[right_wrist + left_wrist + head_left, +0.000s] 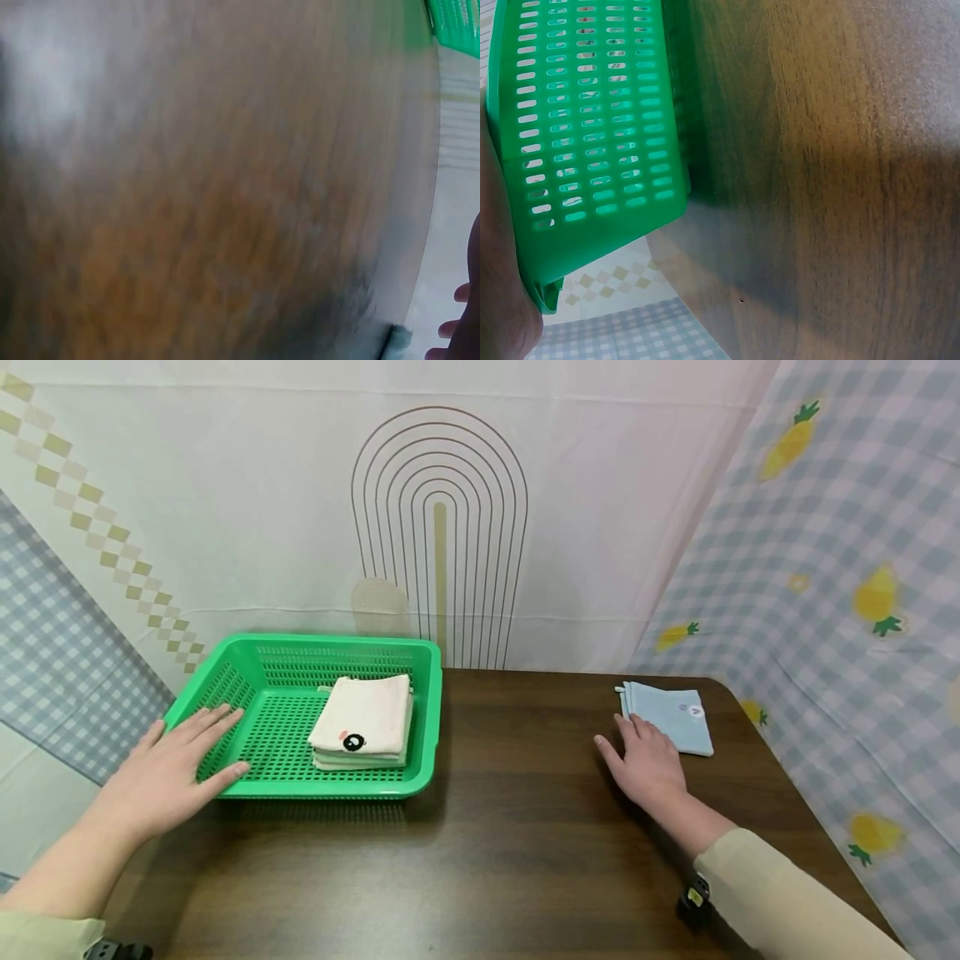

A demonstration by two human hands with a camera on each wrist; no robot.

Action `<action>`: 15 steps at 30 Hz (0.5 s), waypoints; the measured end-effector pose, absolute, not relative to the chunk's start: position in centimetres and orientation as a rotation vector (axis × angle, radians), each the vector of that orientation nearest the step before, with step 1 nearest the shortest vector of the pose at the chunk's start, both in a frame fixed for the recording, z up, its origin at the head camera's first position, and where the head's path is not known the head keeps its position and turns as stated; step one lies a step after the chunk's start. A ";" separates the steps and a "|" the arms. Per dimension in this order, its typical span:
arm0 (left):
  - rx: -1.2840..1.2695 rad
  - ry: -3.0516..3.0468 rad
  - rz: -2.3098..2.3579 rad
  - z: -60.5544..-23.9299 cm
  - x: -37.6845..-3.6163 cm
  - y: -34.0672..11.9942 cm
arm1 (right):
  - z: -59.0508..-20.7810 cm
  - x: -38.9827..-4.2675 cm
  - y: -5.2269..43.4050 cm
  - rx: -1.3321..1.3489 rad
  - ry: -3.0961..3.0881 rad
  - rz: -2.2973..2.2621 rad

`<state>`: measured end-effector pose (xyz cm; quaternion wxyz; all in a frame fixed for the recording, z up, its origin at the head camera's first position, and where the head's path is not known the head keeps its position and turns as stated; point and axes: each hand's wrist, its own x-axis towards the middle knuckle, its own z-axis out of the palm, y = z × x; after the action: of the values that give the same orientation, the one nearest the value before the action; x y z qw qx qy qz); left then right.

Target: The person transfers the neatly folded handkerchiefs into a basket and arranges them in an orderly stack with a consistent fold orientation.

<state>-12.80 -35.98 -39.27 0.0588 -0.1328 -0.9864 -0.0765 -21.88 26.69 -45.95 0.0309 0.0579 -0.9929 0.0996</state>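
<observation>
My left hand (176,768) rests over the near left corner of a green plastic basket (433,727), fingers straight and spread across its rim. Inside the basket, toward its right, lies a stack of folded cream towels (363,714) with a black-and-white eye print on the top one. My right hand (647,760) is over the right part of the table, fingers extended, its fingertips at the near left edge of a folded light blue towel (678,727). The left wrist view shows the slotted basket side (592,135) close up; the right wrist view is blurred.
The dark brown wooden table (510,852) has a rounded far right corner. A white printed cloth (600,510) hangs behind it. Blue checked cloth with pineapples (825,610) hangs along the right side, and more checked cloth (52,643) is at the left.
</observation>
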 end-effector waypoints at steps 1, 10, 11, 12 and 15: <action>-0.399 -2.990 -0.235 -39.3 -12.8 -36.0 | -46.0 -22.0 26.9 0.170 -3.060 0.306; -0.405 -2.981 -0.239 -39.3 -12.8 -36.0 | -46.1 -23.1 28.8 0.085 -3.070 0.304; -0.402 -2.981 -0.240 -39.4 -12.8 -36.0 | -46.2 -23.2 29.0 0.071 -3.075 0.307; -0.406 -2.981 -0.240 -39.4 -12.8 -36.0 | -46.2 -23.3 29.2 0.057 -3.080 0.311; -0.409 -2.983 -0.236 -39.3 -12.8 -36.0 | -46.3 -23.6 29.8 0.024 -3.085 0.318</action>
<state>-12.82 -35.99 -39.32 0.0609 -0.1351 -0.9859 -0.0781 -23.63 29.77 -46.28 0.0203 0.0078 -0.9945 0.1024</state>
